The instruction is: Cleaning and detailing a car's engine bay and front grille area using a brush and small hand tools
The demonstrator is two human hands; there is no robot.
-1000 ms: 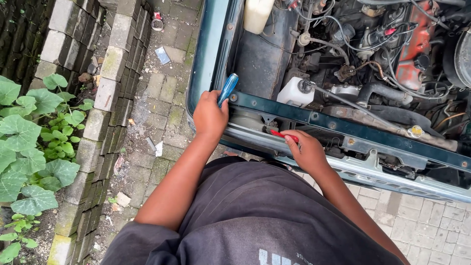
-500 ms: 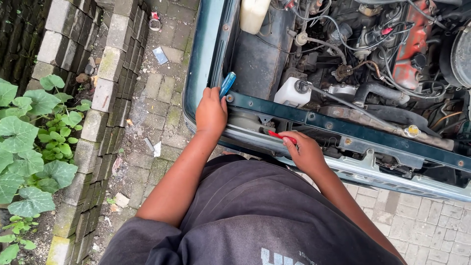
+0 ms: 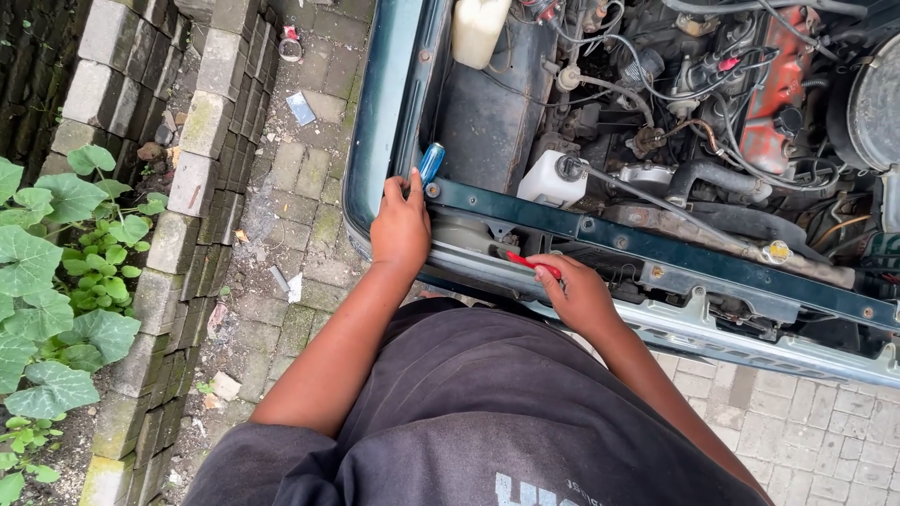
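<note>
My left hand point(image 3: 401, 225) rests on the front corner of a dark green car's open engine bay and is closed around a blue-handled tool point(image 3: 431, 161) that sticks up past the fingers. My right hand point(image 3: 579, 292) sits lower on the front panel and grips a red-handled tool point(image 3: 534, 266), whose tip points left under the green crossbar point(image 3: 656, 245). A white reservoir point(image 3: 553, 178) stands just behind the crossbar, between the two hands. The working ends of both tools are hidden.
The engine bay holds hoses, wires, a red engine cover point(image 3: 778, 103) and a white canister point(image 3: 478, 28). A low block wall point(image 3: 187, 178) and leafy plants point(image 3: 56, 272) lie to the left. Litter is scattered on the paved ground point(image 3: 300, 187).
Both hands stay in about the same places on the car's front. The view has shifted slightly; the red tool remains under the crossbar.
</note>
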